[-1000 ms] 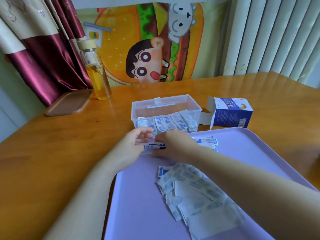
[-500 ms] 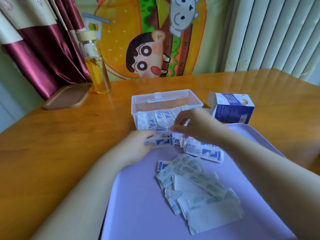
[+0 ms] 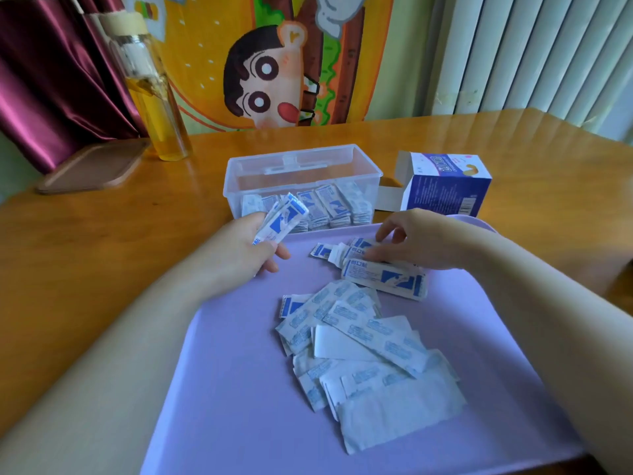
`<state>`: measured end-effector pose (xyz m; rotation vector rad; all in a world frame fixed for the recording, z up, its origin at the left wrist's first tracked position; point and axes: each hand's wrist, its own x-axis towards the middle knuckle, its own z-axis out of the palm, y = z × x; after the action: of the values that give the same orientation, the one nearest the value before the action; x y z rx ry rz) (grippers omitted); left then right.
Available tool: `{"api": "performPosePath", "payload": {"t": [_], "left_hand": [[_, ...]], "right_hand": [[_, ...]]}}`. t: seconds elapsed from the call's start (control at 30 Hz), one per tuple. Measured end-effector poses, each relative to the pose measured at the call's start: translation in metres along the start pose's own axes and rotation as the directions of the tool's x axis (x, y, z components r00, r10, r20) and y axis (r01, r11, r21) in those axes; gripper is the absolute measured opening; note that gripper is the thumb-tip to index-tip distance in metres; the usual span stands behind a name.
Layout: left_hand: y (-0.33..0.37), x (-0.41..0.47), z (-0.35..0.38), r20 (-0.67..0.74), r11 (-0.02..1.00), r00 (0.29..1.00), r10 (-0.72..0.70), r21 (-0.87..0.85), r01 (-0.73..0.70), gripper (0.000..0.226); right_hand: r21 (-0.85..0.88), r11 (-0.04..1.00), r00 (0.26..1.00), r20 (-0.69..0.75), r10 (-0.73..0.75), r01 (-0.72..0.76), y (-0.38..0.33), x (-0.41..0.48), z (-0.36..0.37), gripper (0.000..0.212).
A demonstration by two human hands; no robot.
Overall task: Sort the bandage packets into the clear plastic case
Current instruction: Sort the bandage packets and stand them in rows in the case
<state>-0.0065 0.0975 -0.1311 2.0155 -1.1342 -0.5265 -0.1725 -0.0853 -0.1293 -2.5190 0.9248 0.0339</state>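
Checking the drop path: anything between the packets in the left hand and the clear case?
Nothing visible. The left hand holds a small stack of packets just in front of the clear case, whose top is open. Only its near wall, with packets already standing behind it, lies ahead. The right hand is off to the side on the tray.

Bare forearms, hands [image 3: 253, 248]; no sleeves.

The case [image 3: 303, 180] is open on top; its left side is bare surface [image 3: 137, 234], its right blocked by the box [image 3: 445, 186].
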Motion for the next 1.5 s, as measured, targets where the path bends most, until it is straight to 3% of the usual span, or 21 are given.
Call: {"api": "performPosePath", "payload": {"t": [0.13,0.33,0.5,0.57,0.67,0.73,0.8,0.9,1.0,1.07,1.17,1.23,1.3,1.37,1.43,1.5], "left_hand": [[0.0,0.003,0.006,-0.018,1.0,1.0,0.011,0.001,-0.011,0.022],[0.0,-0.001,0.01,-0.037,1.0,0.999,0.023,0.019,-0.022,0.023],[0.0,-0.001,0.008,-0.048,0.999,0.999,0.013,-0.044,-0.015,0.026],[0.001,0.0,0.008,-0.057,0.987,0.998,-0.036,-0.159,0.026,0.024],[0.002,-0.001,0.005,0.021,0.858,0.984,-0.179,-0.485,0.166,0.022],[0.006,-0.003,0.002,0.125,0.713,0.967,-0.222,-0.656,0.249,0.018],[0.008,-0.004,0.002,0.222,0.65,0.947,-0.231,-0.689,0.321,0.027],[0.007,-0.005,0.001,0.334,0.684,0.923,-0.192,-0.629,0.369,0.047],[0.006,-0.006,0.001,0.362,0.724,0.919,-0.155,-0.592,0.355,0.053],[0.005,-0.005,0.003,0.32,0.768,0.939,-0.125,-0.568,0.295,0.046],[0.003,-0.004,0.007,0.247,0.838,0.966,-0.079,-0.509,0.198,0.017],[0.003,-0.001,0.008,0.167,0.838,0.981,-0.102,-0.516,0.175,0.013],[0.002,0.002,0.004,0.108,0.766,0.984,-0.142,-0.618,0.178,0.014],[0.0,0.003,0.0,0.108,0.703,0.982,-0.154,-0.687,0.185,0.015],[0.0,0.003,-0.001,0.124,0.704,0.98,-0.154,-0.683,0.197,0.017],[0.001,0.001,0.002,0.142,0.702,0.977,-0.162,-0.678,0.215,0.014]], "right_hand": [[-0.034,0.999,0.999,0.032,0.027,-0.026,0.003,-0.004,-0.003,0.051],[-0.067,0.998,0.996,0.087,0.019,-0.013,-0.001,-0.012,-0.007,0.025],[0.125,0.992,0.999,-0.052,0.014,-0.007,0.001,-0.012,-0.007,0.018],[0.222,0.975,0.984,-0.176,0.02,0.019,0.003,-0.012,-0.008,0.022],[0.335,0.932,0.95,-0.312,-0.032,0.141,0.002,-0.013,-0.013,0.025],[0.343,0.91,0.962,-0.22,-0.164,0.234,-0.011,-0.016,-0.016,0.019],[0.216,0.921,0.946,-0.101,-0.309,0.324,-0.028,-0.017,-0.017,0.01],[0.03,0.899,0.899,-0.034,-0.436,0.437,-0.055,-0.016,-0.014,0.017],[-0.025,0.881,0.873,-0.123,-0.471,0.472,-0.07,-0.012,-0.008,0.019],[0.053,0.876,0.862,-0.216,-0.459,0.48,-0.073,-0.009,0.001,0.019],[0.233,0.842,0.857,-0.313,-0.409,0.487,-0.072,-0.006,0.012,0.023],[0.297,0.832,0.864,-0.347,-0.364,0.469,-0.065,-0.004,0.006,0.025],[0.215,0.892,0.896,-0.298,-0.329,0.398,-0.053,-0.007,-0.007,0.025],[0.044,0.956,0.954,-0.098,-0.284,0.289,-0.039,-0.011,-0.016,0.032],[-0.108,0.974,0.975,0.122,-0.187,0.201,-0.03,-0.016,-0.017,0.043],[-0.173,0.972,0.972,0.2,-0.122,0.158,-0.028,-0.015,-0.015,0.048]]}}
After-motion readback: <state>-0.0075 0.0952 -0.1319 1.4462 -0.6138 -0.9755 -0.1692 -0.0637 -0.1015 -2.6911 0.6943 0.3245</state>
